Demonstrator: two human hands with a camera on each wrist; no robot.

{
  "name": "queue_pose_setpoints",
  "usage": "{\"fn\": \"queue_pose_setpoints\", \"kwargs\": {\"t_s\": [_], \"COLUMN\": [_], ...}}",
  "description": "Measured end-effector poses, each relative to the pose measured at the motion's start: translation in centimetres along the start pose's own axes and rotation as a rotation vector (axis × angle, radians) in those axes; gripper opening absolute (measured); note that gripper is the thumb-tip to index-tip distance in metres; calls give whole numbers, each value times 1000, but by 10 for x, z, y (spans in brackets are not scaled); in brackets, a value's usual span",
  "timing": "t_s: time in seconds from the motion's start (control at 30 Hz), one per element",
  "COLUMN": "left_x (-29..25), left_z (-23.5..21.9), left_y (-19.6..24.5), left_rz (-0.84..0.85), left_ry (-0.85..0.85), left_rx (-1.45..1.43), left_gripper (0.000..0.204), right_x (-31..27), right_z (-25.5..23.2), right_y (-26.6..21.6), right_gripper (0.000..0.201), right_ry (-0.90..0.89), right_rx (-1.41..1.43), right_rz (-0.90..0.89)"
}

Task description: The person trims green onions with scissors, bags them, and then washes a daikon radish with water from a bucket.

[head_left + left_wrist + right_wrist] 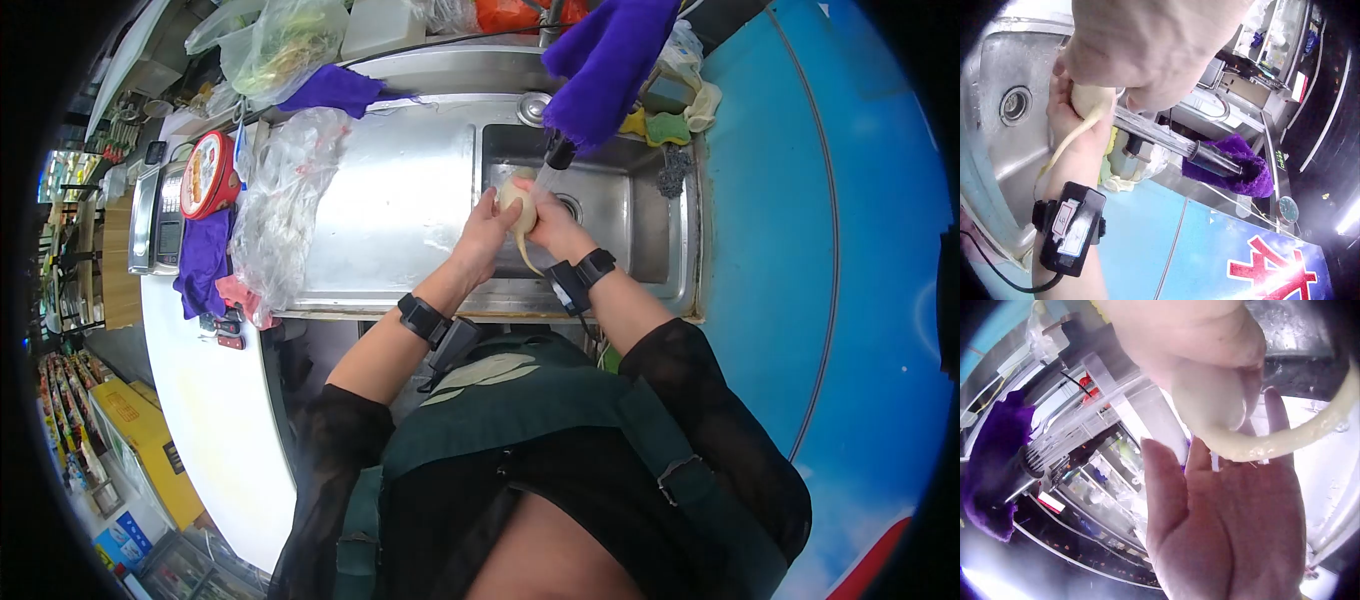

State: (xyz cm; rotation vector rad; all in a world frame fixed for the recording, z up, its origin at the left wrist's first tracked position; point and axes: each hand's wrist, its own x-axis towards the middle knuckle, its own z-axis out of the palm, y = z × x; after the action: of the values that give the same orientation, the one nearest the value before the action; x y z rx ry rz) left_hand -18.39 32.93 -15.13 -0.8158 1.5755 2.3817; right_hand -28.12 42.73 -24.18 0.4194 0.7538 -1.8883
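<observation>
A pale rounded root (pixel 517 208) with a long thin tail hangs between both hands above the steel sink (pixel 606 190). My right hand (pixel 556 224) grips its round body, and in the left wrist view that hand (pixel 1063 106) curls around the root (pixel 1092 101). On the other side is my left hand (pixel 484 236); the right wrist view shows its palm (pixel 1229 525) facing up, fingers extended behind the root (pixel 1207 400), whose tail (pixel 1272 445) crosses in front. Water streams from the faucet (pixel 560 153) beside the hands. Some fingertips are hidden.
Purple cloth (pixel 610 75) wraps the faucet pipe. A green sponge (pixel 667 129) and steel scourer (pixel 675 172) sit at the sink's back right. Left of the steel drainboard (pixel 390 200) lie clear plastic bags (pixel 285 200), a round red tin (pixel 208 176) and a scale (pixel 168 235).
</observation>
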Motion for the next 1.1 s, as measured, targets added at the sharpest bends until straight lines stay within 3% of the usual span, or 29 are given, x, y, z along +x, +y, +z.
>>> {"fn": "queue_pose_setpoints", "kwargs": {"t_s": [0.03, 0.2, 0.27, 0.33, 0.4, 0.5, 0.6, 0.67, 0.73, 0.8, 0.97, 1.07, 1.1], "left_x": [7, 32, 58, 64, 57, 54, 56, 78, 88, 76, 63, 62, 64], "left_z": [3, 11, 6, 11, 19, 19, 15, 1, -7, -1, 10, 9, 6], "left_y": [-12, -30, -32, -28, -24, -29, -28, -31, -39, -27, -31, -22, -15], "left_rz": [0, -29, -121, -131, 32, 52, 83, -157, -218, -352, -186, -139, -197], "left_ry": [-32, 15, -57, -32, -73, -21, 20, -45, -84, 48, 54, -25, -22], "left_rx": [-95, -107, -498, -494, -322, -231, -167, -460, -556, -606, -515, -558, -638], "left_gripper": [63, 53, 40, 32, 34, 40, 40, 36, 39, 41, 47, 48, 47], "right_x": [-26, -26, -23, -29, -30, -18, -14, -21, -32, -39, -42, -46, -50], "right_z": [25, 16, 22, 33, 34, 22, 26, 29, 32, 32, 39, 52, 54], "right_y": [3, 6, 2, -7, -15, -18, -8, -3, -1, -2, -6, -1, 0], "right_gripper": [29, 31, 29, 28, 26, 24, 31, 29, 30, 34, 44, 47, 48], "right_ry": [129, 258, 311, 318, 325, 160, 309, 304, 296, 211, 134, 263, 137], "right_rx": [28, 15, 42, 57, 70, 90, 51, 5, 55, -23, -212, -294, -446], "right_rz": [19, -79, -223, -248, -272, -261, -228, -194, -164, -30, -143, -234, -257]}}
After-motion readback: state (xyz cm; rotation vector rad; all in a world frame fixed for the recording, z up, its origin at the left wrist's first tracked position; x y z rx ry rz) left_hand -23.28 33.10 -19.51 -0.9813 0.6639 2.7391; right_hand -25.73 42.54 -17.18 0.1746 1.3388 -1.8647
